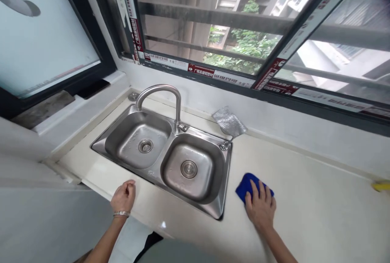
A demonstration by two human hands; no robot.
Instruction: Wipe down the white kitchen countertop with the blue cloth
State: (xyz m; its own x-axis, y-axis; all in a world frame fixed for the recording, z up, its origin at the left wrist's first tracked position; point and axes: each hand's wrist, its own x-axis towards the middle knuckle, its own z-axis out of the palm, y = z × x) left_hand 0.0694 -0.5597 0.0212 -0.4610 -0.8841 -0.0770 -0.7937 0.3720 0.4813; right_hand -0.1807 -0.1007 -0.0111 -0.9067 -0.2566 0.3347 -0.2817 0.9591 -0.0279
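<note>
My right hand (261, 206) rests on a folded blue cloth (244, 186) on the cream countertop (304, 210), right of the sink. Its fingers lie over the cloth and press it against the surface. My left hand (123, 197) is closed in a loose fist at the counter's front edge, left of centre, with a bracelet on the wrist. Nothing shows in that fist. Between and beyond my hands lies the steel double-bowl sink (151, 170). A few water drops show in its bowls.
A curved steel faucet (178, 106) rises behind the sink. Some crumpled silver foil (229, 121) leans by the wall near the sink's back right corner. Something yellow (380, 186) lies at the far right. A dark-framed window (195, 74) runs along the back; another framed panel (45, 31) stands left.
</note>
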